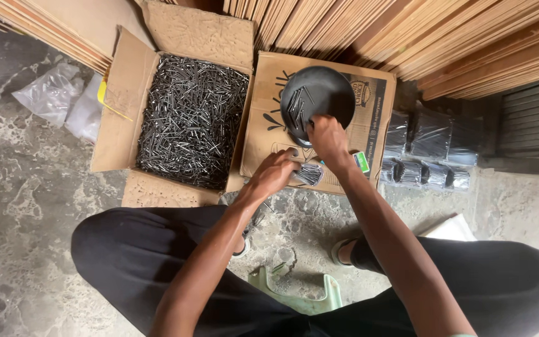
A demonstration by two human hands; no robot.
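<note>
My right hand grips the near rim of a black round bowl that holds a few dark nails and is tilted over a flat piece of cardboard. My left hand holds a small clear bag with a bunch of nails just below the bowl, on the cardboard's near edge. To the left stands an open cardboard box filled with several loose dark nails.
Packed bags of nails lie in rows at the right of the cardboard. Stacked wooden boards stand behind. Empty plastic bags lie at the left on the stone floor. A green stool shows between my legs.
</note>
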